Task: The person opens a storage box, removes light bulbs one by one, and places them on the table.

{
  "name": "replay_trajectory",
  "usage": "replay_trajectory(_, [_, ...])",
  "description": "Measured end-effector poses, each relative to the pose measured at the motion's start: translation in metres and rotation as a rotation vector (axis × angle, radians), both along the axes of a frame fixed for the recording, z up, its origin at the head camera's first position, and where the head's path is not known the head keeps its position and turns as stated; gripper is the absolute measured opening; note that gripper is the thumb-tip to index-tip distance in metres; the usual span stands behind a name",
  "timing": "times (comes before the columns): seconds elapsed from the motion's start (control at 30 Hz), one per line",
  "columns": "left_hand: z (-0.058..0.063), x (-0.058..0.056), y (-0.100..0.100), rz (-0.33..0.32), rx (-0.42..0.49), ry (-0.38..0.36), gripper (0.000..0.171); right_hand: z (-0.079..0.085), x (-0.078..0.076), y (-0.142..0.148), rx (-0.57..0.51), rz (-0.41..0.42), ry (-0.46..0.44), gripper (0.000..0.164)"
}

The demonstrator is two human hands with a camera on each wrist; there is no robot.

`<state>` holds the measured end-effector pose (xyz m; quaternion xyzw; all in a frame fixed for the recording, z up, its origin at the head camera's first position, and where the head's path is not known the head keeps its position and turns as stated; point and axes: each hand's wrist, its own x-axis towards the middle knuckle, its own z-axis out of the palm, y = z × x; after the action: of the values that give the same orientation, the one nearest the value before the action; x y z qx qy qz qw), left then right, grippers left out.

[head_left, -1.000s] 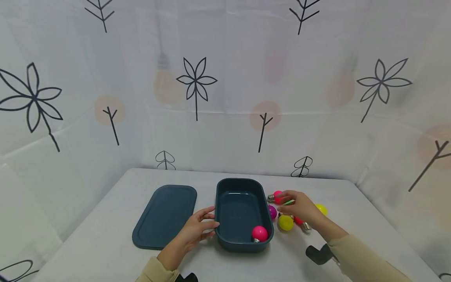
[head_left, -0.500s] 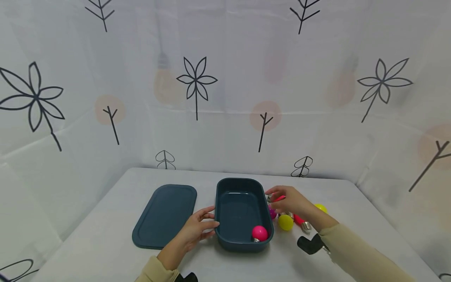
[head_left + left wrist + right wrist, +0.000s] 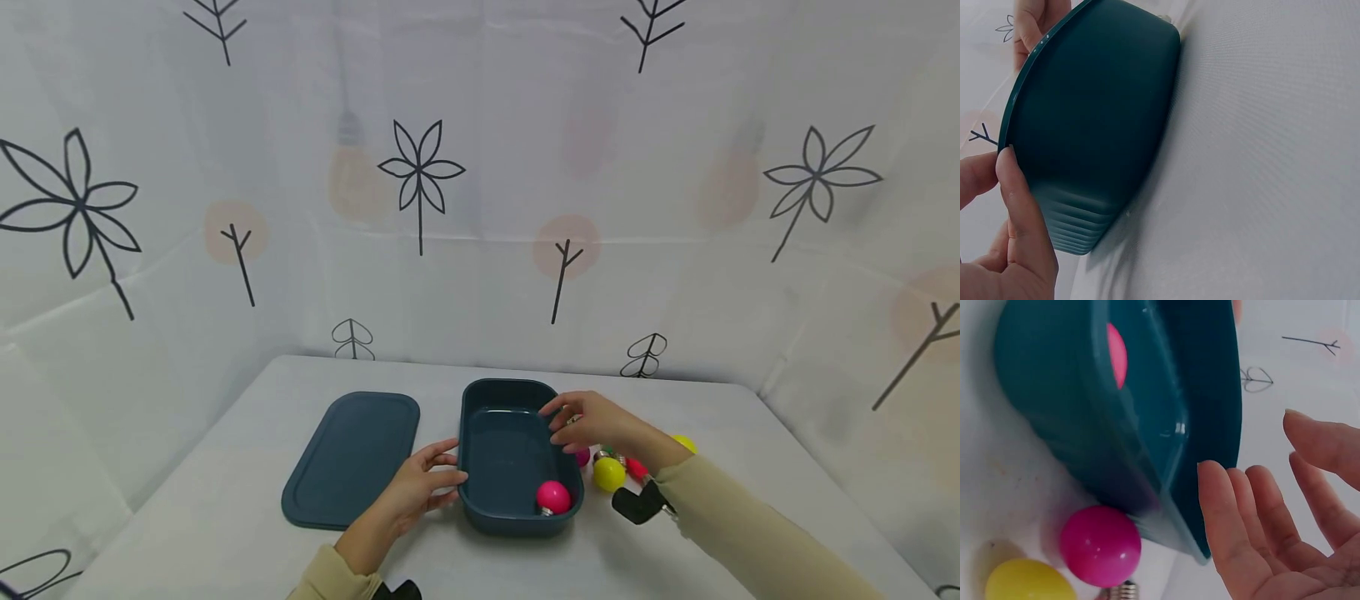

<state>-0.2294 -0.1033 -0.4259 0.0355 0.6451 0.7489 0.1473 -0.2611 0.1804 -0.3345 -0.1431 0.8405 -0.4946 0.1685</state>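
Note:
A dark teal container (image 3: 517,527) stands in the middle of the table with a pink toy bulb (image 3: 553,497) inside, near its front right corner. At its left rim is my left hand (image 3: 412,487), fingers spread and tips touching the edge. Over the right rim hangs my right hand (image 3: 592,421); its fingers (image 3: 1222,512) are loosely extended and nothing lies between them. Just right of the container are a magenta bulb (image 3: 1100,545) and a yellow bulb (image 3: 609,475), with a red piece (image 3: 636,469) beside them. The hand partly hides this group.
A flat teal lid (image 3: 352,462) lies on the table to the left of the container. Farther right, another yellow bulb (image 3: 684,442) shows behind the right forearm. A white patterned curtain (image 3: 480,292) rises behind the table (image 3: 225,533).
My right hand has moved left from above the loose bulbs to the container's right rim. The left hand, container, lid and pink bulb inside have kept their places.

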Motion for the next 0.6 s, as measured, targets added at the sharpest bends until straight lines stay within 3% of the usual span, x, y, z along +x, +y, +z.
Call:
replay_trajectory(0.3, [0.0, -0.001, -0.001, 0.001, 0.005, -0.006, 0.065, 0.002, -0.005, -0.019, 0.098, 0.166, -0.052, 0.036])
replay_trajectory(0.6, [0.001, -0.001, -0.001, 0.004, 0.002, -0.009, 0.064, -0.001, -0.013, -0.035, 0.237, 0.282, -0.173, 0.027])
